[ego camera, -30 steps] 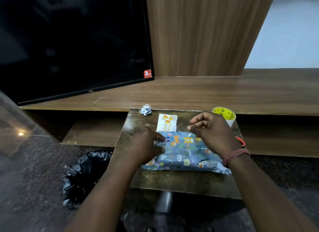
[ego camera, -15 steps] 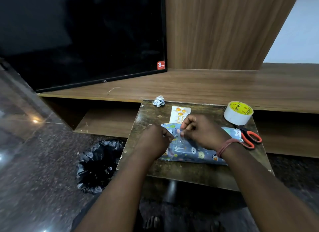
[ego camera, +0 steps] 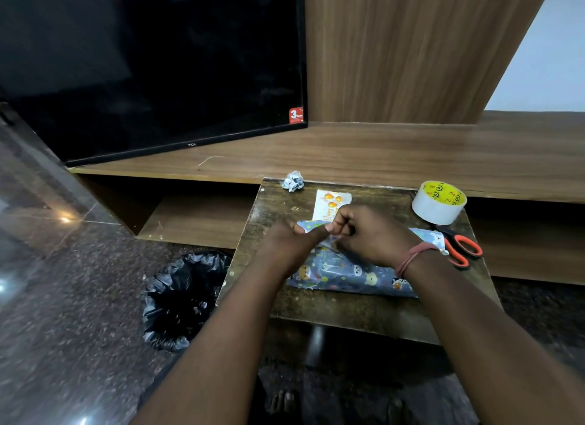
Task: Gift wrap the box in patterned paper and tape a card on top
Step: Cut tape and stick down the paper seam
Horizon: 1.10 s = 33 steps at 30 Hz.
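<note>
I have the blue box wrapped in animal-patterned paper (ego camera: 348, 271) lying on the dark worn wooden surface (ego camera: 332, 310). My left hand (ego camera: 285, 247) rests on its left end, fingers curled, though I cannot tell what they hold. My right hand (ego camera: 370, 234) has its fingers curled over the box's far edge, seemingly pinching a clear strip. I judge the wrap is nearly sealed. Next comes the white card with orange balloons (ego camera: 330, 203), just behind the box, then tape from the white roll with yellow core (ego camera: 438, 203) to the box's right. The orange-handled scissors (ego camera: 463, 249) are partly hidden; any strip is too faint to confirm.
</note>
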Motion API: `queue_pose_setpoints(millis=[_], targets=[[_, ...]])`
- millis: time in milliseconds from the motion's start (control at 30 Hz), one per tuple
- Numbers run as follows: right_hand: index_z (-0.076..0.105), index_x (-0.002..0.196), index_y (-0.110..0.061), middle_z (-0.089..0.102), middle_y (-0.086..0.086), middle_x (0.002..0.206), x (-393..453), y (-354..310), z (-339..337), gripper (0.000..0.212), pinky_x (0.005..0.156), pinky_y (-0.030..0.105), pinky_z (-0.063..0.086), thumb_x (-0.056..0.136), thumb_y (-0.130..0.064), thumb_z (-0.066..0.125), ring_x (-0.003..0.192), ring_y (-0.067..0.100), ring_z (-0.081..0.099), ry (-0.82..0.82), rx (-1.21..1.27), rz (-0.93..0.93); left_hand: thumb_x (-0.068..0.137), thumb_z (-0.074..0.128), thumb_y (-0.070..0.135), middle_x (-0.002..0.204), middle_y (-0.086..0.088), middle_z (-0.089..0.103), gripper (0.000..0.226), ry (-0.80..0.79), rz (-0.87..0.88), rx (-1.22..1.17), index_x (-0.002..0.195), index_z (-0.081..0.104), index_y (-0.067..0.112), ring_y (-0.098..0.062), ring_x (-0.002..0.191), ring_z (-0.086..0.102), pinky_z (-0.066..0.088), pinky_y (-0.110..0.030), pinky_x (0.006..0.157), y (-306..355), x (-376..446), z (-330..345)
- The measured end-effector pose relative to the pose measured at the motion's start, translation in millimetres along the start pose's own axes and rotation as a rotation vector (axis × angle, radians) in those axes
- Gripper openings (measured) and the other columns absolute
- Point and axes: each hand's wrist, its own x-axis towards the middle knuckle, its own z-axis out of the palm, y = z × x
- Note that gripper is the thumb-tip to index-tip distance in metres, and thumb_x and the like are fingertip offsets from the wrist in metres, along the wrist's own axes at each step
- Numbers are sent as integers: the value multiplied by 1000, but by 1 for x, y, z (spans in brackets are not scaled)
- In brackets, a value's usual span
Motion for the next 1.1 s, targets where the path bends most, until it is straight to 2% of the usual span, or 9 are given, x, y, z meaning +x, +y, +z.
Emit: queue_pose_setpoints(millis=[133, 300, 433, 533, 700, 800, 933, 1000, 1100], targets=[[65, 86, -21, 69, -4, 83, 1, 0, 5, 11, 67, 31, 49, 84, -18, 76, 77, 15, 64, -1, -45, 26, 65, 94, 49, 96, -7, 65, 64, -16, -89, -53, 99, 52, 15, -16, 75, 56, 37, -28, 59, -2, 2, 4], [62, 86, -23, 64, -5, 88, 4, -1, 7, 23, 63, 27, 42, 79, -14, 82, 81, 16, 62, -25, -83, 48, 75, 91, 28, 101, -7, 63, 51, -15, -136, -64, 105, 51, 14, -14, 77, 57, 39, -26, 58, 1, 6, 10], [62, 87, -23, 61, -9, 85, 5, -3, 8, 28, 60, 24, 39, 75, -16, 87, 80, 13, 59, -30, -92, 62, 74, 91, 17, 112, -12, 64, 49, 0, -165, -58, 95, 47, 18, -26, 94, 67, 57, -37, 79, -3, 12, 14], [63, 86, -23, 61, -10, 84, 5, -2, 7, 26, 60, 24, 39, 75, -15, 86, 80, 13, 59, -30, -83, 49, 73, 92, 18, 114, -12, 62, 54, -18, -163, -63, 102, 47, 16, -20, 83, 61, 48, -31, 68, -1, 11, 14], [66, 79, -19, 63, -6, 72, 4, 1, 0, 19, 62, 26, 44, 80, -8, 82, 69, 12, 60, -52, 61, 68, 77, 91, 20, 107, -5, 60, 50, -29, -145, -109, 105, 49, 17, -22, 96, 60, 43, -28, 73, -6, 8, 11], [66, 80, -17, 66, -3, 70, 3, 2, -2, 21, 66, 32, 49, 77, -9, 86, 66, 13, 61, -74, 156, 68, 78, 89, 11, 100, -6, 63, 43, -81, -154, -182, 95, 50, 19, -20, 86, 59, 42, -27, 67, -5, 6, 11], [64, 83, -18, 65, -5, 70, 1, 1, -12, 18, 62, 28, 47, 83, -16, 82, 63, 10, 58, -126, 183, 63, 76, 88, 6, 92, -7, 69, 44, -166, -164, -203, 108, 59, 17, -18, 74, 60, 43, -30, 66, -1, -1, 8], [65, 83, -20, 67, -5, 73, 1, 1, -15, 16, 65, 30, 48, 84, -18, 81, 66, 8, 59, -146, 148, 58, 77, 84, 0, 96, -14, 74, 44, -211, -171, -231, 112, 64, 18, -23, 79, 62, 41, -32, 67, 1, -4, 5], [65, 81, -20, 67, -6, 72, 1, 1, -12, 17, 67, 32, 49, 83, -14, 82, 66, 9, 60, -159, 151, 56, 76, 67, -4, 120, -26, 71, 42, -236, -208, -387, 114, 69, 14, -32, 94, 61, 45, -37, 73, 2, -1, 2]])
